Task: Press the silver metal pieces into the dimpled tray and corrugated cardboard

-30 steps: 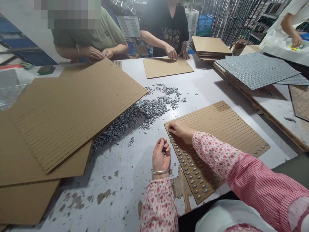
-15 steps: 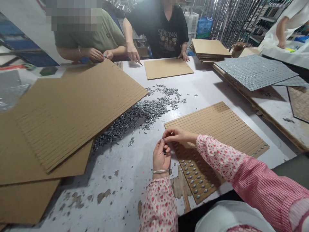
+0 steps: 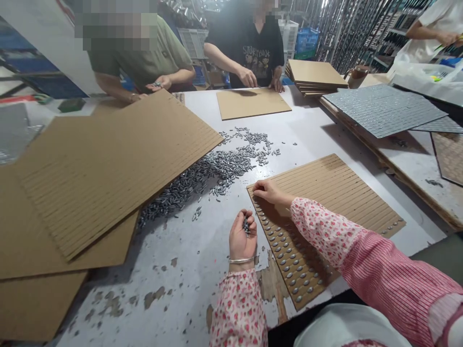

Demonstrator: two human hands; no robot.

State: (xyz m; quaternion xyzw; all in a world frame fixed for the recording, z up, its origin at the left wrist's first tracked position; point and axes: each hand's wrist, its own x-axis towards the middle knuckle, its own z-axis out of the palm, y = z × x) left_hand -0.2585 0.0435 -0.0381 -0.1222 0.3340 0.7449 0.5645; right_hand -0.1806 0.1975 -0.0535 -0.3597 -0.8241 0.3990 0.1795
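My left hand (image 3: pixel 241 242), palm up with curled fingers, is closed around several small grey pointed-oval metal pieces (image 3: pixel 246 225). It is just off the left edge of a grooved brown board (image 3: pixel 347 193). My right hand (image 3: pixel 268 192) is at the board's far left corner, its fingertips pinched together and touching the surface. Whatever is between those fingers is hidden. Rows of the same grey pieces (image 3: pixel 291 268) lie in the grooves along the board's left side, and a few (image 3: pixel 395 225) are at its right corner.
A heap of loose grey pieces (image 3: pixel 202 176) spreads over the white table (image 3: pixel 173 289). Large brown boards (image 3: pixel 108 159) overlap at left. Two people work across the table, one with a hand (image 3: pixel 248 77) over a plain board (image 3: pixel 253 107). Stacked boards (image 3: pixel 316 72) and silvery panels (image 3: pixel 383 108) stand at right.
My right hand has left my left hand's fingertips and moved up onto the board's corner. My left palm now shows its pieces. The far worker's hand has moved over the plain board.
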